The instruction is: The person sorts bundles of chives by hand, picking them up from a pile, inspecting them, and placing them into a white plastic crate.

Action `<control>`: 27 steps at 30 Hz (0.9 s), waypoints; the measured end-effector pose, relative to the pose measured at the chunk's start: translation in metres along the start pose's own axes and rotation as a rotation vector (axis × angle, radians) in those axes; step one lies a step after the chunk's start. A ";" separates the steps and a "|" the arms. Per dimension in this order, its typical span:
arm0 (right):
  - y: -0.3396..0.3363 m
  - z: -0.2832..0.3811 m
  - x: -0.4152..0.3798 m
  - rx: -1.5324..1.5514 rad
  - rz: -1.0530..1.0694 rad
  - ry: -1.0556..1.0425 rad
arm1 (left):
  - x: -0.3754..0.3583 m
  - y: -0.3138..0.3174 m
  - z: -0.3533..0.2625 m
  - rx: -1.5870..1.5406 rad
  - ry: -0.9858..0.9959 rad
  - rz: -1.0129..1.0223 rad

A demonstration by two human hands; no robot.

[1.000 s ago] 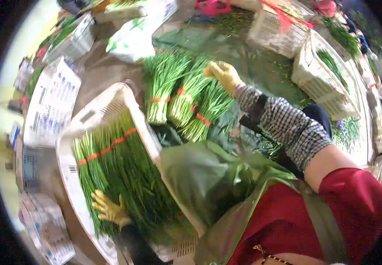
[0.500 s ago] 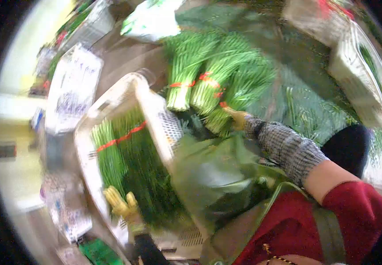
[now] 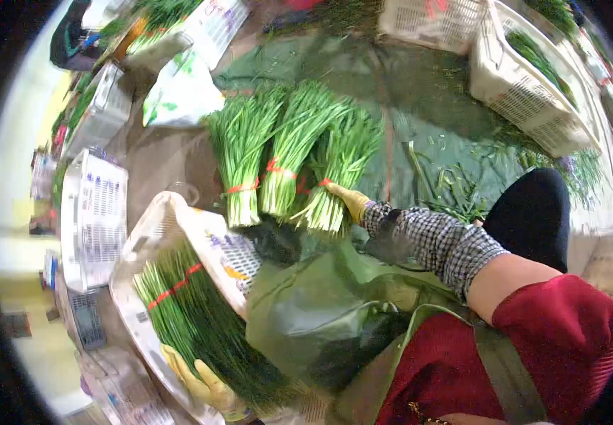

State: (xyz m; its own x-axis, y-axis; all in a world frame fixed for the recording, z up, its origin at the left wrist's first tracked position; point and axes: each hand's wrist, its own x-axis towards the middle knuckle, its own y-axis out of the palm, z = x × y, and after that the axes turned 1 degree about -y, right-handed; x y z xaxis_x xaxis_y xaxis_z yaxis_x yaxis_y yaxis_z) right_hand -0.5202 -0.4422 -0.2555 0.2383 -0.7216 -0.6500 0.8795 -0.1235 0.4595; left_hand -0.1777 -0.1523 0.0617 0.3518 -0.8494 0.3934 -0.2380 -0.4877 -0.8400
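Note:
My right hand [image 3: 353, 203], in a yellow glove below a checked sleeve, grips the rightmost bundle of garlic chives [image 3: 335, 170] near its red tie. Two more chive bundles [image 3: 243, 152] [image 3: 289, 156] lie just left of it on the green sheet, cut ends toward me. My left hand [image 3: 204, 382], also in a yellow glove, rests against chives [image 3: 211, 319] packed in a white plastic crate [image 3: 232, 244]. Its fingers are stretched out and apart along the crate's near left side. A red band crosses those chives.
A green apron [image 3: 321, 304] covers my lap beside the crate. Loose leaves [image 3: 455, 188] lie on the green sheet [image 3: 420, 113]. White crates [image 3: 533, 113] stand at the upper right, others [image 3: 94, 219] at the left. A white plastic bag [image 3: 182, 92] lies beyond the bundles.
The view has turned, so the bundles and crate sit lower and further left. My right hand stays on the same bundle. My left hand now lies lower along the crate's chives.

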 end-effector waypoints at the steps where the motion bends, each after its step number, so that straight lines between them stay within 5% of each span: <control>1: 0.019 0.043 -0.050 0.193 0.113 0.047 | 0.016 0.000 -0.027 0.001 0.004 0.028; 3: 0.010 0.076 -0.079 0.203 0.281 0.057 | 0.041 0.000 -0.061 -0.182 0.098 0.026; 5: -0.009 0.106 -0.096 0.198 0.433 0.103 | 0.056 -0.011 -0.088 -0.056 0.409 -0.064; 7: 0.002 0.125 -0.142 0.181 0.390 -0.234 | 0.083 -0.001 -0.133 -0.016 0.757 -0.195; 8: -0.018 0.134 -0.145 0.158 0.397 -0.121 | 0.093 0.007 -0.163 -0.022 0.934 -0.282; 9: -0.016 0.149 -0.151 0.191 0.508 0.044 | 0.085 0.015 -0.190 -0.285 0.769 -0.089; 10: -0.011 0.161 -0.198 0.119 0.544 -0.240 | 0.076 0.022 -0.217 -0.618 0.565 0.068; 11: -0.016 0.174 -0.211 0.055 0.506 -0.140 | 0.067 0.028 -0.242 -0.910 0.349 0.141; 13: -0.015 0.196 -0.276 -0.013 0.515 -0.377 | 0.068 0.054 -0.275 -0.965 0.288 0.353; 14: -0.017 0.204 -0.273 -0.070 0.503 -0.340 | 0.071 0.063 -0.291 -1.410 -0.044 0.507; 15: -0.020 0.214 -0.298 -0.162 0.565 -0.347 | 0.072 0.079 -0.302 -1.469 -0.212 0.634; 16: -0.032 0.214 -0.305 -0.253 0.613 -0.356 | 0.067 0.123 -0.288 -1.358 0.143 0.590; 17: -0.035 0.213 -0.310 -0.358 0.674 -0.350 | 0.057 0.117 -0.313 -1.441 -0.248 0.674; 22: -0.036 0.195 -0.380 -0.365 0.808 -0.143 | 0.023 0.150 -0.322 -2.182 -0.374 1.129; 23: -0.044 0.189 -0.369 -0.443 0.770 -0.183 | 0.022 0.149 -0.324 -2.239 -0.389 1.148; 24: -0.048 0.185 -0.360 -0.440 0.783 -0.085 | 0.023 0.145 -0.332 -2.178 -0.666 0.903; 25: -0.046 0.188 -0.357 -0.522 0.752 -0.096 | 0.023 0.151 -0.321 -2.460 -0.647 1.099; 27: -0.048 0.194 -0.338 -0.862 0.696 -0.467 | 0.023 0.159 -0.317 -2.385 -0.366 0.973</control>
State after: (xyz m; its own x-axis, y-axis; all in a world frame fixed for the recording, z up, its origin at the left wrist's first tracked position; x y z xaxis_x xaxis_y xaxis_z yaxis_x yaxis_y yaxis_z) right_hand -0.7232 -0.3244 0.0597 0.7559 -0.6519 -0.0599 0.6502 0.7583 -0.0469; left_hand -0.4948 -0.3132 0.0559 -0.3666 -0.9219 0.1254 -0.3026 0.2455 0.9210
